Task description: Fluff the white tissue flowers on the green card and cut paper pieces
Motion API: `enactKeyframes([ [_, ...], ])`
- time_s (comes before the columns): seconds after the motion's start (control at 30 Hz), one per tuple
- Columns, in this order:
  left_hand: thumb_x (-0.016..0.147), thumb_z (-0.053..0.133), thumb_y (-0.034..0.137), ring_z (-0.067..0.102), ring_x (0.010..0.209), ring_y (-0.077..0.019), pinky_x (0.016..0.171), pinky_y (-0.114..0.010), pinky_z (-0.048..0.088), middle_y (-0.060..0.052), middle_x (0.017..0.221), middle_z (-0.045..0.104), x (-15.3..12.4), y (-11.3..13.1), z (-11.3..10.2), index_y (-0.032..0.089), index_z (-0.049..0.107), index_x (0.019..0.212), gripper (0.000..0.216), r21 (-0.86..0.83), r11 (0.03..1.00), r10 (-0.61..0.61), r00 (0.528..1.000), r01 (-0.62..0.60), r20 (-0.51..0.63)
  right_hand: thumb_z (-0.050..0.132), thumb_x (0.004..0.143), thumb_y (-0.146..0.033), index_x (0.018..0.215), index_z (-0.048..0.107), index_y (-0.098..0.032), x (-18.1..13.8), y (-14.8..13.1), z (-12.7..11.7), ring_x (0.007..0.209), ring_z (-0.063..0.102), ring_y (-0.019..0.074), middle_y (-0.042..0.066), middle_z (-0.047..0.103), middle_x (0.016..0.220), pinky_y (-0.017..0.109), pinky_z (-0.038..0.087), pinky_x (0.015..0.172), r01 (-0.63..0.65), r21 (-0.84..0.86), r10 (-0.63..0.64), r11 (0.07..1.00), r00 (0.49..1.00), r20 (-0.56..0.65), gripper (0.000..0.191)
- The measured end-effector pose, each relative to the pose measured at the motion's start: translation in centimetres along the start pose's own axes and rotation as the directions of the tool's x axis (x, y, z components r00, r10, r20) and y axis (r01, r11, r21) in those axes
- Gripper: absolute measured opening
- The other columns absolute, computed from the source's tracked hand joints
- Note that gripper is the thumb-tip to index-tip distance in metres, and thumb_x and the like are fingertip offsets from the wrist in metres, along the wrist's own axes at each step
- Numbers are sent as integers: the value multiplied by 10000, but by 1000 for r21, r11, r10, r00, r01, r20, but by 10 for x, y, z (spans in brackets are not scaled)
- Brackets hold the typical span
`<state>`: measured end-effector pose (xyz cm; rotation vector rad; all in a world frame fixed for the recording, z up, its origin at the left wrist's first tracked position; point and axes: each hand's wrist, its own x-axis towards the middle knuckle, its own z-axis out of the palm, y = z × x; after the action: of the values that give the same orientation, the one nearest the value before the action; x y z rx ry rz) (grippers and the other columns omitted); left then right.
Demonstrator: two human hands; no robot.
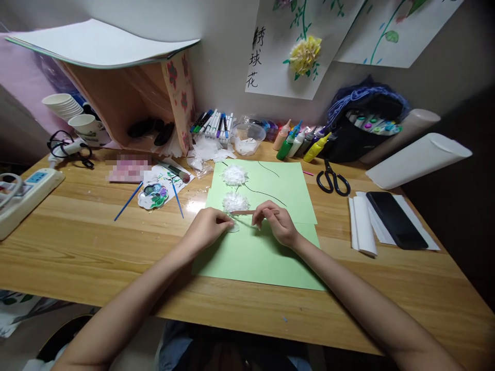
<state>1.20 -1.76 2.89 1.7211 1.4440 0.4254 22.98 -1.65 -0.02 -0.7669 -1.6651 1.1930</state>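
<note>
Lt-green sheets (263, 263) on table (77, 263), partly hidden; R hand (279, 224) fingers closed round stick (243, 212), L hand (209, 225) pinching paper bit (234, 229), mostly covered; wht flowers (234, 175) on upper sheet fluffy, layered, near one's lower rim unclear; stick thin, brn; bit wht

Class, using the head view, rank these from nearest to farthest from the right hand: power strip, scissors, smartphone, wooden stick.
1. Wooden stick: held in the right hand.
2. Black scissors: right of the green paper.
3. Black smartphone: farther right.
4. White power strip: far left.
</note>
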Motion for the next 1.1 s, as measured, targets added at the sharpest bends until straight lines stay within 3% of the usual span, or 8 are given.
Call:
enactKeyframes([
  [0.37,763,631,304,617,662,-169,646,-273,421,-60,733,721,4,1,3,167,740,791,178,-25,1000,-10,983,6,-181,382,969,-334,867,609,-190,0,0,5,659,607,120,40,595,868,287,526,626,-16,15,16,1000,1000,-14,287],
  [0.5,757,637,350,611,689,-167,627,-267,402,-56,767,718,6,-3,5,174,719,773,194,-1,1000,7,969,-8,-248,355,972,-264,855,588,-200,-8,-4,5,587,572,124,27,605,744,280,480,554,151,-88,-158,985,984,-79,268],
  [0.6,758,633,362,601,691,-162,611,-265,386,-46,760,705,6,-5,6,180,702,760,195,31,999,15,963,-7,-268,364,951,-221,851,575,-210,-12,-7,7,569,543,144,25,589,656,283,447,516,370,-279,-378,886,925,28,233],
  [0.7,760,625,360,598,693,-162,613,-265,385,-44,758,698,7,-5,6,176,696,767,197,34,999,10,965,-1,-264,370,930,-194,891,564,-215,-12,-7,9,569,545,158,32,593,652,284,434,500,494,-431,-457,755,868,196,200],
  [0.83,757,626,349,593,689,-162,617,-264,387,-45,751,689,8,-5,5,170,689,770,191,38,999,9,964,1,-266,385,913,-144,930,553,-209,-8,-4,11,582,548,155,27,590,662,272,423,507,537,-496,-480,683,841,249,181],
  [1.1,767,616,324,590,675,-157,606,-257,379,-42,736,678,9,-6,5,160,659,748,171,25,999,36,962,-31,-272,370,919,-154,921,535,-217,-6,-3,14,570,516,148,16,566,651,267,419,497,529,-572,-446,627,846,293,177],
])
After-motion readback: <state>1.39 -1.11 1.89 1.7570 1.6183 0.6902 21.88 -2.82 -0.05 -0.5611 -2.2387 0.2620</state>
